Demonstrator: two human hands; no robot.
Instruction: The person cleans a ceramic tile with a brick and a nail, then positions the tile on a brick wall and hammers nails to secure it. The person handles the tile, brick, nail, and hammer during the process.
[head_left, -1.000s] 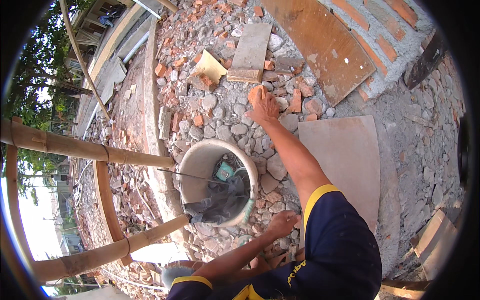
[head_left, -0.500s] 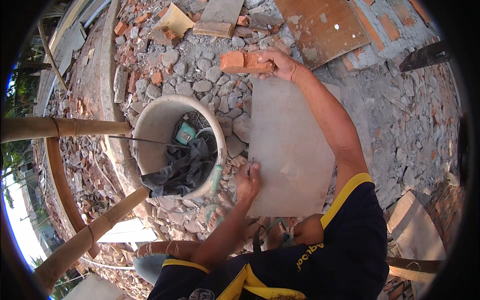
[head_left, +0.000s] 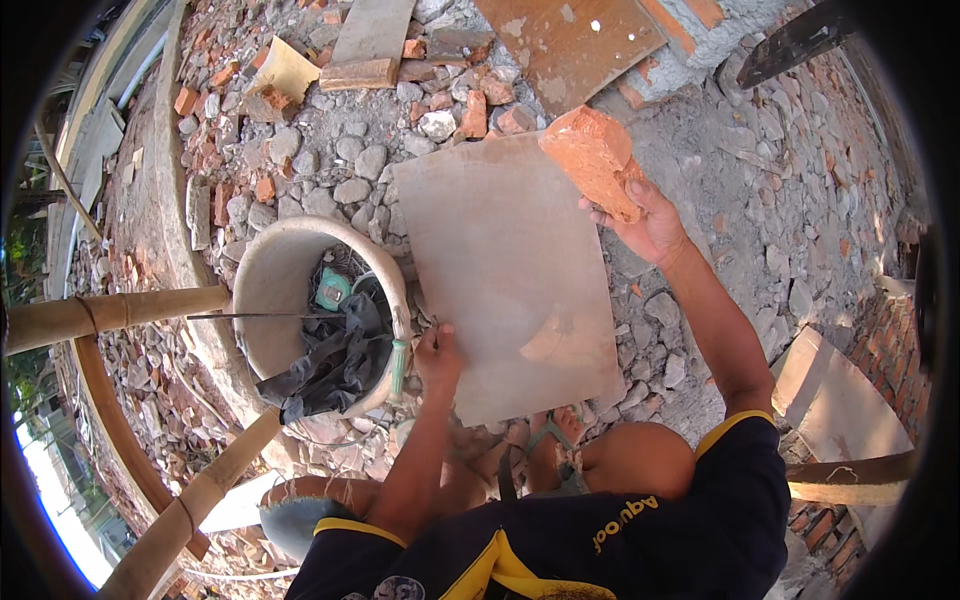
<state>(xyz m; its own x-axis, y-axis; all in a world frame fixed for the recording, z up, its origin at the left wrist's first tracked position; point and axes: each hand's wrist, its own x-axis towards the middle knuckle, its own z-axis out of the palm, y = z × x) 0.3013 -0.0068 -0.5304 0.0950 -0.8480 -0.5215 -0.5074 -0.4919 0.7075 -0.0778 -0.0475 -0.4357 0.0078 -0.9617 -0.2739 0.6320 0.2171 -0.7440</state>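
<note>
A broken orange-red brick (head_left: 590, 150) is raised in my right hand (head_left: 650, 220), the fingers wrapped round its lower end. It is held above the right edge of a thin grey flat sheet (head_left: 490, 270) lying over the rubble before my feet. At the sheet's left edge my left hand (head_left: 438, 358) is closed in a pinch. A thin, dark nail (head_left: 435, 322) seems to stick up from its fingertips; most of it is hidden. The brick and my left hand are well apart.
Left of the sheet stands a round pale tub (head_left: 300, 225) holding black cloth (head_left: 335, 350) and a turquoise tape measure (head_left: 333, 289). A green handle (head_left: 398, 368) hangs at its rim. Bamboo poles (head_left: 190, 475) cross at left. A stained brown board (head_left: 570, 45) lies beyond.
My right hand has swung the brick right and nearer, turning it to a slant. The view has shifted, uncovering the sheet's far end. My left hand stays at the sheet's left edge.
</note>
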